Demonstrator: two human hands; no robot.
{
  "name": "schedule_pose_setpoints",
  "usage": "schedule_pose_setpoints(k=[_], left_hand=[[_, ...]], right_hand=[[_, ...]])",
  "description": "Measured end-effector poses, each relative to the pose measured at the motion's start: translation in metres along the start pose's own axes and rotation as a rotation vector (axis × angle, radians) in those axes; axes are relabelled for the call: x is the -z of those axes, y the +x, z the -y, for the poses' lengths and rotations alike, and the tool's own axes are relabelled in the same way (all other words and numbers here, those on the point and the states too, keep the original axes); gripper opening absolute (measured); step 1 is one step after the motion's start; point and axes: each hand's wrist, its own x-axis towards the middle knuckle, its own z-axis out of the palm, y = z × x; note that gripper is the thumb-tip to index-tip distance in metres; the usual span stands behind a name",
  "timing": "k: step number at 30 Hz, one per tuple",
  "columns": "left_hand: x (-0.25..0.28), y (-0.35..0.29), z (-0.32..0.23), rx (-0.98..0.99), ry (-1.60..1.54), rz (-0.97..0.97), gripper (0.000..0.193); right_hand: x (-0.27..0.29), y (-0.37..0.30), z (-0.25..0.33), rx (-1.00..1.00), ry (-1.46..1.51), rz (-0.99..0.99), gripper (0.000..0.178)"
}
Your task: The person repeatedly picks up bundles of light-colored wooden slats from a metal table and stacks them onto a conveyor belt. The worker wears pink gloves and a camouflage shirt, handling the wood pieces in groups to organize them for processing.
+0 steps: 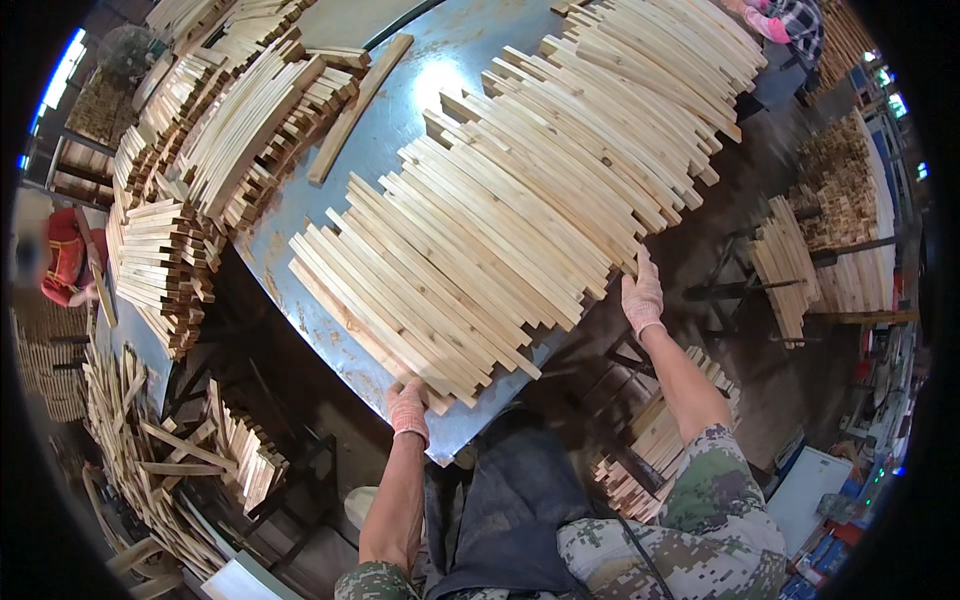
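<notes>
A long row of pale wooden slats point(470, 250) lies side by side across the metal-topped table point(300, 200), their near ends uneven. My left hand point(408, 410), in a light knitted glove, is closed at the near end of the leftmost slats, with its fingers curled over the wood. Farther right, my gloved right hand point(643, 293) touches slat ends along the row's near side. Its fingers stretch upward and the thumb is apart from them. The undersides of both hands are hidden.
One loose slat point(360, 108) lies behind the row. Stacked slats point(240, 130) stand at the left, above jumbled offcuts point(150, 480). A person in red point(70, 255) works at far left, another in checked sleeves point(795, 25) at far right. Slats on a stand point(785, 265) are at right.
</notes>
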Motion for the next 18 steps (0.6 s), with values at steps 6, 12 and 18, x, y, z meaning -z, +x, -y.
schedule_pose_setpoints(k=[6,12,18], left_hand=[[0.003,-0.011,-0.019,-0.121,0.112,0.01,0.035],[0.047,0.008,-0.037,-0.409,0.261,-0.19,0.045],[0.092,0.044,-0.047,-0.405,0.732,-0.1,0.044]], right_hand=[[0.006,0.001,0.009,0.033,0.22,0.025,0.06],[0.004,-0.088,-0.004,0.13,0.266,0.336,0.061],[0.014,-0.044,0.017,0.351,0.335,0.601,0.071]])
